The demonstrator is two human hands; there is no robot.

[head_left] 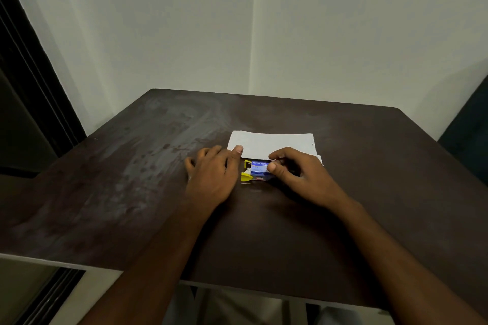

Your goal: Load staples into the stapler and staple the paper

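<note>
A white sheet of paper (272, 144) lies flat near the middle of the dark table (132, 166). Just in front of its near edge sits a yellow stapler (247, 175), mostly hidden. A small blue staple box (258, 167) rests on top of the stapler. My right hand (295, 170) pinches the right end of the box between thumb and fingers. My left hand (214, 171) lies palm down on the table just left of the stapler, fingers spread, its thumb tip touching the paper's near left corner. It holds nothing.
The table stands in a corner between two pale walls (343, 34). A dark door frame (31, 87) runs down the left side. A dark chair back (470, 134) shows past the table's right edge. The table's near edge (237, 286) is close to me.
</note>
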